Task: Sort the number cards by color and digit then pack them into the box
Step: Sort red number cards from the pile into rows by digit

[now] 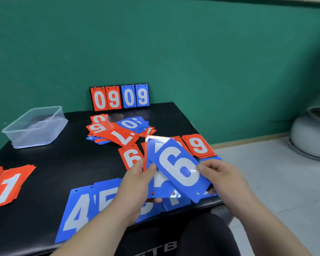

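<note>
Roughly midway, I judge: sorted stacks lie near, blue 4 pile (76,215) and red 1 pile (7,187) left, while the mixed heap (116,132) waits far and the clear box (35,124) far left holds nothing. Left hand (137,183) pinches a small fan of cards; right hand (220,178) grips the blue 6 card (179,169).

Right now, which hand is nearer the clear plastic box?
Left. The left hand grips a fan of blue cards, the clear plastic box lying off to its left and farther back; the right hand, pinching the blue 6 card, is farther right.
</note>
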